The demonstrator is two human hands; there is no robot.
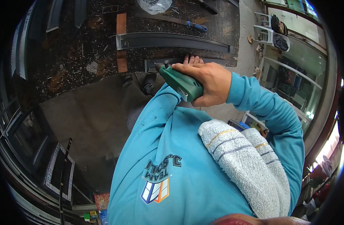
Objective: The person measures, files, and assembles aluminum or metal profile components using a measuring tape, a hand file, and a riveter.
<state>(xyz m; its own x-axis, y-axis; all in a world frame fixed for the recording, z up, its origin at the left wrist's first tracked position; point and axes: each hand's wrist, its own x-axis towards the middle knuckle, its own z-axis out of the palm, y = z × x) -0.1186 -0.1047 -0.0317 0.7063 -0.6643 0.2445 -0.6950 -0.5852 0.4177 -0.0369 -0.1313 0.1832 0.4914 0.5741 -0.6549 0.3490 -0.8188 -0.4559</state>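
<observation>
My right hand is wrapped around a green power drill, with its index finger stretched along the top of the body. The drill's chuck points left, over a dark metal profile that lies along the near edge of the workbench. Just beyond the drill, the fingers of my left hand are bent over this profile. The drill and my right hand hide the rest of my left hand, including its thumb. A longer dark metal profile lies parallel, farther in on the bench.
A brown strip crosses under the longer profile's left end. Behind lie a blue-handled saw and a clear plastic bag. More profiles lie at the bench's far left. A white chair stands to the right.
</observation>
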